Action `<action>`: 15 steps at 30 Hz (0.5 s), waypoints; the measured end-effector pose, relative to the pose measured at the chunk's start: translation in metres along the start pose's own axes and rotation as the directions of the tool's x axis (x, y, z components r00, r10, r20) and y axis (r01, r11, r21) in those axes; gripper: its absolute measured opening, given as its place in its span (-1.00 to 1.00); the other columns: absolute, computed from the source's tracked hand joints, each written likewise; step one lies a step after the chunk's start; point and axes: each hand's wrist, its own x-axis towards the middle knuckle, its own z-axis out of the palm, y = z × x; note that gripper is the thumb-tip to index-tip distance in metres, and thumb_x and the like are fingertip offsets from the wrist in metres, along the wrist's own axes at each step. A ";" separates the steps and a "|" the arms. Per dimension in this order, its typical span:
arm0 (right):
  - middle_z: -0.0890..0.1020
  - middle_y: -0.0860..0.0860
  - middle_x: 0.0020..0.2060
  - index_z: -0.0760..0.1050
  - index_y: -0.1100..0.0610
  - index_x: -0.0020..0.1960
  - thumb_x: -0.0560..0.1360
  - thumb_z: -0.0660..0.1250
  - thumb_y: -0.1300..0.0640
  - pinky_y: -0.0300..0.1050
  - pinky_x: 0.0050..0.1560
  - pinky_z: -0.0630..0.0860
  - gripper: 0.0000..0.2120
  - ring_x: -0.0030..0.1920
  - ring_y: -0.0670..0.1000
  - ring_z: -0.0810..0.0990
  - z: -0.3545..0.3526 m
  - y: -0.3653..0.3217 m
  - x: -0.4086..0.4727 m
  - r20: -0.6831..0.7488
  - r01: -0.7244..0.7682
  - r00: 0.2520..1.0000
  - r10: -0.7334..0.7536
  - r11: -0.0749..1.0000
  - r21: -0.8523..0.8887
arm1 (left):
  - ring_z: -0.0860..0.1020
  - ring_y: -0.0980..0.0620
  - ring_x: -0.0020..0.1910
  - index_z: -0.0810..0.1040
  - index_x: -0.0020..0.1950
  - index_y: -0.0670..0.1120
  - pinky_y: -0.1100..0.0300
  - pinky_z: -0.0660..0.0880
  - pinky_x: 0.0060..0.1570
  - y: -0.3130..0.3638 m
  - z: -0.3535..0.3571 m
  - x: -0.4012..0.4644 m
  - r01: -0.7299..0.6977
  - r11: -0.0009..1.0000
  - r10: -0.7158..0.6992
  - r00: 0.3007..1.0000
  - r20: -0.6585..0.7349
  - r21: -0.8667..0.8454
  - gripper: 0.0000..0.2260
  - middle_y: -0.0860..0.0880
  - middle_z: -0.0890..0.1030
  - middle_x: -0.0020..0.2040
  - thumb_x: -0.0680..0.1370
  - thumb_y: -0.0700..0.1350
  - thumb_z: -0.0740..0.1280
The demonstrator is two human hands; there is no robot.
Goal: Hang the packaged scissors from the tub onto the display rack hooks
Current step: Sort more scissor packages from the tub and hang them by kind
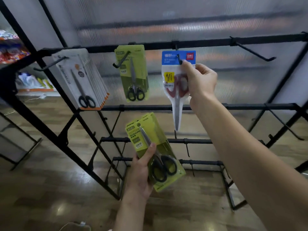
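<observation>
My right hand (199, 80) pinches a blue-and-white pack of red-handled scissors (176, 77) at a hook (178, 58) on the black display rack's top bar (208, 42); the hook tip pokes through the pack's top. My left hand (141, 170) grips a small stack of green packs of black-handled scissors (155, 152) low in front of the rack. More green packs (134, 74) hang on the hook to the left. Several white-and-orange packs (83, 80) hang on the far left hook. The tub is out of view.
A bare hook (256, 53) sticks out at the top right. Lower bars (241, 106) carry more bare hooks. A ribbed translucent panel stands behind the rack. Wooden floor lies below, with a white cable (75, 225) near the bottom edge. Colourful goods sit at far left.
</observation>
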 end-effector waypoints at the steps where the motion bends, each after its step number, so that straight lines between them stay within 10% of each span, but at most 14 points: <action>1: 0.67 -0.04 -0.36 0.58 0.14 -0.20 0.53 0.50 0.09 -0.27 -0.37 0.52 -0.80 -0.39 -0.17 0.62 0.001 -0.001 0.005 0.002 -0.010 1.000 0.010 1.000 -0.008 | 0.67 -0.25 0.26 0.62 0.40 0.07 -0.30 0.57 0.30 0.000 0.004 0.000 -0.008 1.000 0.008 1.000 -0.014 0.002 -0.53 -0.12 0.74 0.24 0.48 0.06 0.50; 8: 0.67 0.00 -0.23 0.53 0.01 -0.22 0.51 0.50 0.04 -0.07 -0.05 0.64 -0.80 -0.14 -0.01 0.68 0.004 -0.001 0.032 -0.008 -0.088 0.996 0.088 0.994 -0.060 | 0.68 -0.21 0.26 0.63 0.38 0.08 -0.28 0.54 0.36 0.008 0.026 -0.003 -0.087 0.996 0.087 0.996 -0.031 0.014 -0.56 -0.09 0.74 0.23 0.49 0.04 0.49; 15: 0.71 0.02 -0.20 0.63 0.09 -0.10 0.52 0.48 -0.02 -0.18 -0.20 0.60 -0.82 -0.22 -0.04 0.67 0.011 -0.002 0.060 0.008 -0.156 0.987 0.161 0.970 -0.189 | 0.67 -0.20 0.27 0.62 0.39 0.12 -0.27 0.57 0.31 0.007 0.036 -0.005 -0.129 0.991 0.127 0.990 -0.061 -0.020 -0.58 -0.07 0.73 0.25 0.52 0.02 0.47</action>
